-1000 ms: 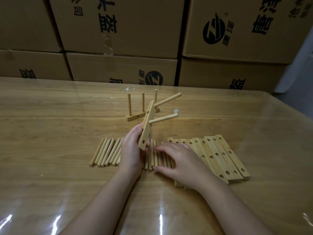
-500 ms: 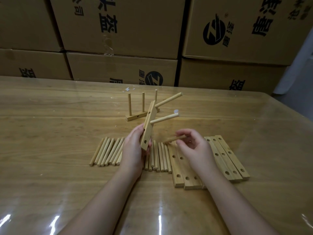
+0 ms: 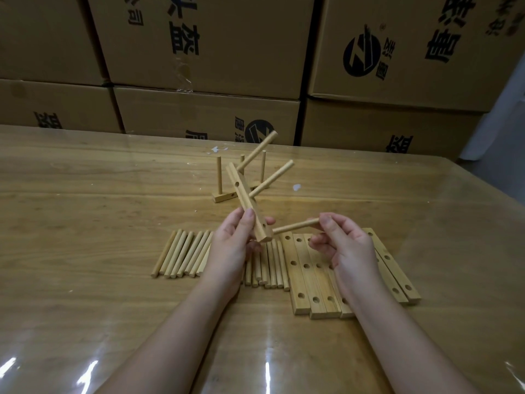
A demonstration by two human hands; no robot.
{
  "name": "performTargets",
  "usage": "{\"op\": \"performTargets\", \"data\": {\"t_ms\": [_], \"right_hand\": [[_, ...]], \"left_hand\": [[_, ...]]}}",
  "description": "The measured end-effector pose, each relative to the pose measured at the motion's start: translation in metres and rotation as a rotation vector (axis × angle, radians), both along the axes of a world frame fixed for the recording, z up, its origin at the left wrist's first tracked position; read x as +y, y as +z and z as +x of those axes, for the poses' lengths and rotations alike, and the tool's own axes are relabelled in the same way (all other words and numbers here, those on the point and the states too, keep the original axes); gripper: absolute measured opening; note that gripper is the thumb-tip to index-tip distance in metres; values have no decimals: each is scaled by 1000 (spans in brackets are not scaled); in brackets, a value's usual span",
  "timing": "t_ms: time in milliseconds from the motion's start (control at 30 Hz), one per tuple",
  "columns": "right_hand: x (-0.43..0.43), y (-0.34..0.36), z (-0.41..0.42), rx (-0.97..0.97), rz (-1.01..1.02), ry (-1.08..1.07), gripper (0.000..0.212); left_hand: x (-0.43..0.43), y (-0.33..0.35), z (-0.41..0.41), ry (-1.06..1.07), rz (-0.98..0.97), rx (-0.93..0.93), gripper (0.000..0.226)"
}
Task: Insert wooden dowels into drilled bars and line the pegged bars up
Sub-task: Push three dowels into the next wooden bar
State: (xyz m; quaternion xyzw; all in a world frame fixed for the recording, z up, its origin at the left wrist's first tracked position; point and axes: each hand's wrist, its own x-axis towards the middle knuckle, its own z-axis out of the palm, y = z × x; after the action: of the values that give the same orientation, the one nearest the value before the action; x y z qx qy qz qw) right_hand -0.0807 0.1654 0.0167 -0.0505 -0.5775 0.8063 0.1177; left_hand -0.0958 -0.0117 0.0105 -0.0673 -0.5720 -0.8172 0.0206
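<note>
My left hand [image 3: 233, 245] grips a drilled wooden bar [image 3: 245, 199] by its lower end and holds it tilted above the table. Two dowels stick out of the bar toward the upper right. My right hand [image 3: 345, 248] pinches a third dowel [image 3: 295, 226], whose free tip touches the bar's lowest hole. Loose dowels [image 3: 181, 253] lie in a row on the table under my left hand. Several drilled bars [image 3: 305, 275] lie side by side beneath my right hand. Further back stands a pegged bar [image 3: 223, 197] with three upright dowels.
The wooden table [image 3: 85, 223] has a glossy clear cover. Stacked cardboard boxes [image 3: 204, 46] form a wall along its far edge. The table's right edge [image 3: 483, 194] runs diagonally beside a pale floor.
My right hand lifted a dowel from the row and brought its tip to the bar's lowest hole. My left hand raised the bar slightly and tilted it further left.
</note>
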Motion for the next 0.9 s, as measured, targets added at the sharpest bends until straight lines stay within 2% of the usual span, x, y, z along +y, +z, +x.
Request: {"op": "performTargets", "data": {"t_ms": [100,433,733,900], "right_hand": [[0,0,-1,3,-1,-4,33],[3,-3,-2,33,-3,37,21],[5,-4,-4,41,-10,29,33],[1,-3,-5,35,85,4,38]], "left_hand": [[0,0,-1,-20,29,6,28],[-1,-3,-2,-50,24,42,26],[1,-6,-3,-51,-33,86,35],[1,-7,-3,-62,-43,85,37]]}}
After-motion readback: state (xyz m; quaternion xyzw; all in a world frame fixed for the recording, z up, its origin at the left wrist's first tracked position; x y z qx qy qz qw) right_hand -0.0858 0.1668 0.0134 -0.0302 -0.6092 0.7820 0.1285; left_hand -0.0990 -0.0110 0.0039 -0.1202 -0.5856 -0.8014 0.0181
